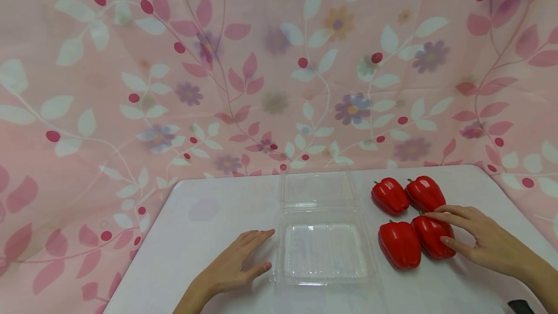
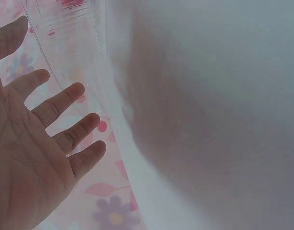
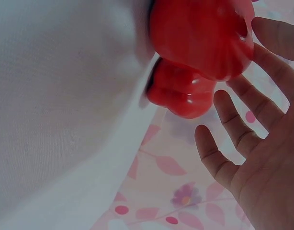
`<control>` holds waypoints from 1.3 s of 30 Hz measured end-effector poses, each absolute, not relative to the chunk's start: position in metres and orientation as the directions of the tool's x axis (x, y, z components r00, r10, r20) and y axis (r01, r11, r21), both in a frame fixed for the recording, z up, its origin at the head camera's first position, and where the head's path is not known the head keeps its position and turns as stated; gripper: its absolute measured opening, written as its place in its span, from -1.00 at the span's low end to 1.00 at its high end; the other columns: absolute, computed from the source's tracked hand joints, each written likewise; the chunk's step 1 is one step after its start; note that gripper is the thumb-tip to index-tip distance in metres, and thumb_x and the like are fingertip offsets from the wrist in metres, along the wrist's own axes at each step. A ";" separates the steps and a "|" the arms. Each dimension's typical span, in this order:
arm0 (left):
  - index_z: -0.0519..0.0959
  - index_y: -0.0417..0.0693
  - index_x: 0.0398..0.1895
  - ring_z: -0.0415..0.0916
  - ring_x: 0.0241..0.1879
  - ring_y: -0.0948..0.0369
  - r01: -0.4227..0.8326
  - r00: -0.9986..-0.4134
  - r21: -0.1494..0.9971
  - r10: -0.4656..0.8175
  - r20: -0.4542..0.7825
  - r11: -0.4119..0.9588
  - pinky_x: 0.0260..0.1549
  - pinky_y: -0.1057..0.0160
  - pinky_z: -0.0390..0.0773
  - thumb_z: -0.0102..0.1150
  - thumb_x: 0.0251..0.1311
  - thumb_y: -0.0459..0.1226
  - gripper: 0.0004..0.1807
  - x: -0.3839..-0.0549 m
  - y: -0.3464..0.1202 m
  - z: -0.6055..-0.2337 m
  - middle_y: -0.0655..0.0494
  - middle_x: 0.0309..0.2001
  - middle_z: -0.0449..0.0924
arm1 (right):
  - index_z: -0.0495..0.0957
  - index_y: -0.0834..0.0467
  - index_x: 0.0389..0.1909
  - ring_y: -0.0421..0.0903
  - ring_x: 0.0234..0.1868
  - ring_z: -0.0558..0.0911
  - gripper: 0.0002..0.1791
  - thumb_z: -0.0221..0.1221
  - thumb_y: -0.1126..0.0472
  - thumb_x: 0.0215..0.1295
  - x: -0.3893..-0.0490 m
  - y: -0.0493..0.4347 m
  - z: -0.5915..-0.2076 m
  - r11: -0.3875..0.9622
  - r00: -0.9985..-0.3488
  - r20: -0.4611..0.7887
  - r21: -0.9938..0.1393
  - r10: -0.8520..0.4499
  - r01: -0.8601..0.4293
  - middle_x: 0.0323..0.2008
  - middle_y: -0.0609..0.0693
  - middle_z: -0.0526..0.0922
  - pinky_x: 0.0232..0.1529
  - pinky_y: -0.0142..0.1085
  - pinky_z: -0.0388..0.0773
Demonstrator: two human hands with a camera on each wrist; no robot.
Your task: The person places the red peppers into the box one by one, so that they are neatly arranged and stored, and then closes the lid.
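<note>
Left of a clear plastic hinged box (image 1: 324, 252), the left hand (image 1: 235, 263) is outspread; right of it, the loosely spread right hand (image 1: 484, 236) spans one glossy red bell pepper (image 1: 432, 236), probably slippery, best held by its sides.

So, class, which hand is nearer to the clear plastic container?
Left. The left hand is just left of the container; the right hand is farther away on its other side, by the front-right red pepper.
</note>
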State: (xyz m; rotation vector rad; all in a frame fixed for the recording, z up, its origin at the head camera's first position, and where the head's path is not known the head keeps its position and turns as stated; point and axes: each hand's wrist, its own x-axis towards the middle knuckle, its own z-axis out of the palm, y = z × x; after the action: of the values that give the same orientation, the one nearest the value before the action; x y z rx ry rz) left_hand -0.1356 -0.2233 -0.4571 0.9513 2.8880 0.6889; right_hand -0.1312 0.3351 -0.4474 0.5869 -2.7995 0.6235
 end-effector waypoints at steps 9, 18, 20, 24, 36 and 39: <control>0.14 0.36 0.53 0.21 0.35 0.19 0.542 -0.820 0.433 0.566 0.084 0.720 0.18 -0.13 0.39 0.04 0.29 0.24 -0.23 -0.136 -0.222 -0.460 0.30 0.36 0.30 | 0.58 -0.11 0.15 0.13 0.04 0.43 -0.25 0.57 0.10 -0.20 -0.131 0.334 -0.448 0.832 -0.899 0.288 -0.362 -0.329 -0.420 0.07 0.10 0.53 -0.26 0.37 0.52; 0.06 0.47 0.54 0.20 0.37 0.15 0.497 -0.833 0.475 0.553 0.027 0.726 0.15 -0.19 0.40 -0.01 0.31 0.27 -0.24 -0.134 -0.223 -0.462 0.24 0.40 0.25 | 0.58 -0.10 0.15 0.14 0.04 0.42 -0.24 0.58 0.06 -0.21 -0.131 0.335 -0.447 0.838 -0.905 0.278 -0.362 -0.321 -0.408 0.05 0.11 0.53 -0.27 0.34 0.54; 0.05 0.48 0.54 0.20 0.37 0.13 0.489 -0.834 0.483 0.552 0.013 0.727 0.14 -0.21 0.41 -0.01 0.32 0.25 -0.25 -0.134 -0.223 -0.462 0.23 0.41 0.24 | 0.58 -0.09 0.14 0.14 0.04 0.42 -0.25 0.58 0.05 -0.21 -0.131 0.335 -0.447 0.839 -0.907 0.275 -0.363 -0.318 -0.404 0.05 0.12 0.53 -0.27 0.34 0.54; 0.02 0.47 0.55 0.20 0.38 0.10 0.480 -0.832 0.500 0.555 -0.003 0.721 0.13 -0.25 0.40 0.02 0.34 0.19 -0.25 -0.134 -0.223 -0.463 0.23 0.43 0.23 | 0.59 -0.08 0.12 0.14 0.03 0.43 -0.26 0.58 0.05 -0.22 -0.131 0.335 -0.446 0.840 -0.907 0.281 -0.364 -0.314 -0.403 0.03 0.13 0.53 -0.30 0.32 0.55; 0.00 0.47 0.55 0.19 0.39 0.05 0.454 -0.832 0.538 0.554 -0.030 0.710 0.16 -0.28 0.35 0.02 0.36 0.17 -0.25 -0.133 -0.223 -0.463 0.23 0.45 0.19 | 0.59 -0.03 0.13 0.23 0.06 0.42 -0.25 0.57 -0.01 -0.20 -0.128 0.334 -0.446 0.854 -0.935 0.220 -0.390 -0.278 -0.345 0.08 0.19 0.51 -0.24 0.35 0.54; 0.01 0.46 0.55 0.20 0.39 0.07 0.454 -0.832 0.540 0.554 -0.029 0.709 0.17 -0.27 0.35 0.02 0.35 0.18 -0.25 -0.133 -0.223 -0.462 0.25 0.45 0.19 | 0.60 -0.02 0.13 0.22 0.06 0.42 -0.26 0.57 -0.02 -0.19 -0.129 0.334 -0.446 0.857 -0.934 0.224 -0.381 -0.279 -0.347 0.07 0.20 0.51 -0.24 0.36 0.53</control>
State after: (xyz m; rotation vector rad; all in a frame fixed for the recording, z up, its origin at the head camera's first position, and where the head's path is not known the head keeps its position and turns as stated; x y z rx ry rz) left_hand -0.1333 -0.2230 -0.4622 0.8128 2.7261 0.7875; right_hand -0.1286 0.3337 -0.4456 0.4874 -2.8710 0.6335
